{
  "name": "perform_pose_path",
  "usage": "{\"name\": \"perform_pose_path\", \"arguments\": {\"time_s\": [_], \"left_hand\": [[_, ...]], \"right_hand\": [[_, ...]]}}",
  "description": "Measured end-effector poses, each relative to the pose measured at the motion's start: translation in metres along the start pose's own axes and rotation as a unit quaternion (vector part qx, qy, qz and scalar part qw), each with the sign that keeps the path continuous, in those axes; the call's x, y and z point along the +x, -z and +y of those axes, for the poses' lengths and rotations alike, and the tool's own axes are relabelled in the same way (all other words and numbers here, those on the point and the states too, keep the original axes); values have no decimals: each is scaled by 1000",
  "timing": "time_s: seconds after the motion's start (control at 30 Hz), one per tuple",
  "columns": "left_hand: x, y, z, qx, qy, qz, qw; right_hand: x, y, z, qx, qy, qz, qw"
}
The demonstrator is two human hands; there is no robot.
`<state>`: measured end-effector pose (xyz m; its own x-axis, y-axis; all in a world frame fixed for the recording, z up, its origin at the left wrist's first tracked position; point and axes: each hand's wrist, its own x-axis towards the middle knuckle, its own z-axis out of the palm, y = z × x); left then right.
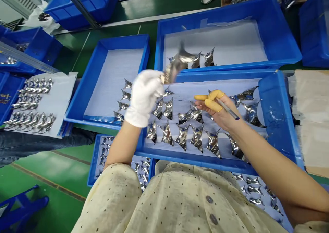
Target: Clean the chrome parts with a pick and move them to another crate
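Your left hand (145,92), in a white fabric glove, pinches a shiny, curved chrome-metal part with pointed tips (177,65), raised above the adjoining walls of 2 trays and blurred. Your right hand (221,116), with yellow rubber finger covers, grips a slim silver pen with a dark end (228,110). Your 2 hands are well apart. The right one is over a blue rectangular plastic tray with a white liner (290,123), near more pointed chrome parts (197,138); you cannot tell whether its fingertips touch any. Just beyond it is a second blue lined tray (285,44), with similar parts along its near wall. On your left, a smaller blue tray (88,78) shows 4 parts along its right side.
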<state>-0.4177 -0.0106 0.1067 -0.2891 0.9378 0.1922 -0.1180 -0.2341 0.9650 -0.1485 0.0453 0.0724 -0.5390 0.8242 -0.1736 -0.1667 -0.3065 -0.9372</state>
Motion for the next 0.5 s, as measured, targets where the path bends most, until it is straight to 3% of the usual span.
{"name": "perform_pose_path", "arguments": {"time_s": [0.03, 0.1, 0.2, 0.27, 0.37, 0.5], "left_hand": [[12, 22, 9, 15, -32, 33, 999], [43, 72, 15, 152, -76, 120, 978], [97, 145, -7, 293, 30, 180, 939], [127, 177, -34, 329, 100, 191, 920], [153, 194, -74, 344, 146, 152, 915], [159, 187, -102, 362, 174, 100, 910]], "right_hand": [[-1, 3, -1, -9, -3, 3, 1000], [-2, 9, -4, -23, -7, 10, 1000], [1, 13, -7, -23, -5, 28, 999], [2, 11, -7, -19, -4, 39, 999], [-1, 6, -8, -28, -2, 39, 999], [0, 7, -7, -72, 11, 7, 997]]}}
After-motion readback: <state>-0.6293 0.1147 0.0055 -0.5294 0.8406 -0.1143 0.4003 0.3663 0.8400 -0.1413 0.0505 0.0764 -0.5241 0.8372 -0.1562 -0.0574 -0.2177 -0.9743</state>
